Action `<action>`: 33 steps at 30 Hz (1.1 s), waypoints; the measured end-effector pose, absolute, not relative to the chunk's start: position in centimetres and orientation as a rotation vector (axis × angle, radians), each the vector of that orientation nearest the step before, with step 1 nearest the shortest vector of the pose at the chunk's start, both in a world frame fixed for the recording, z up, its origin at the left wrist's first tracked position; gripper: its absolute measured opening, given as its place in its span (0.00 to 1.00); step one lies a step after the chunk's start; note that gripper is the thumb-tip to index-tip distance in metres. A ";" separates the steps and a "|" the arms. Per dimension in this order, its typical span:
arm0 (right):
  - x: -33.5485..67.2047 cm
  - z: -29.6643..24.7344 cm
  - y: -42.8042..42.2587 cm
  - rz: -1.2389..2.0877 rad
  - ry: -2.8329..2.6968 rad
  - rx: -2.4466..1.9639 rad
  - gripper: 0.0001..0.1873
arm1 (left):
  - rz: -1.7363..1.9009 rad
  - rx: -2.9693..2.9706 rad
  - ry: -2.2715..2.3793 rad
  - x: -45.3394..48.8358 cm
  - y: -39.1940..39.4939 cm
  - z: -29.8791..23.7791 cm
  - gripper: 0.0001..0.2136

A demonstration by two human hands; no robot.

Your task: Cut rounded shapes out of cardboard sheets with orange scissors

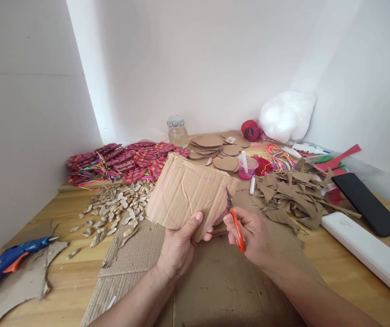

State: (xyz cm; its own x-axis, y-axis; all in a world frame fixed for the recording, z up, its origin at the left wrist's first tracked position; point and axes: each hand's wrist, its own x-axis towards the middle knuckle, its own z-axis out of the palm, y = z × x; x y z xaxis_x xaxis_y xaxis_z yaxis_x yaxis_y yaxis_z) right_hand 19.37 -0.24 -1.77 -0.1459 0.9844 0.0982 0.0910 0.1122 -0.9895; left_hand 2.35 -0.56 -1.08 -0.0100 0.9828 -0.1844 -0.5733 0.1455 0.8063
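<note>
My left hand (181, 245) grips the lower edge of a cardboard piece (184, 193), thumb on top and fingers beneath. The piece is tilted up toward me, creased across its middle, and bears a rounded outline in pink line. In my right hand (252, 231) are scissors (238, 231) with orange handles, my fingers wrapped round them. Their dark blades meet the right edge of the cardboard, close to the pink line. How far the blades are apart is hard to make out. A large flat cardboard sheet (229, 281) lies under both hands.
Peanut shells (123, 206) and red patterned pieces (130, 161) lie left. Behind are a glass jar (177, 134) and rounded cardboard cutouts (207, 143). Cardboard scraps (290, 195), a phone (368, 204) and a long white device (368, 252) are right. A blue glue gun (11, 263) sits front left.
</note>
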 end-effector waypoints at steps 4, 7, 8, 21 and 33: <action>19.5 -1.9 -0.2 1.218 -1.423 -1.052 0.25 | 1.339 0.654 0.870 2.1 -0.3 -0.8 0.15; 19.5 -1.6 -0.3 1.204 -1.405 -1.066 0.27 | 1.359 0.650 0.875 2.6 -0.7 -1.1 0.15; 19.5 -1.5 -0.3 1.197 -1.403 -1.065 0.27 | 1.364 0.649 0.873 2.7 -0.8 -1.2 0.15; 19.6 -0.5 -0.5 1.144 -1.431 -1.141 0.29 | 1.324 0.720 0.857 2.3 -0.8 -1.3 0.16; 19.9 -0.9 -0.6 1.132 -1.474 -1.146 0.27 | 1.300 0.684 0.843 2.1 -0.6 -1.0 0.26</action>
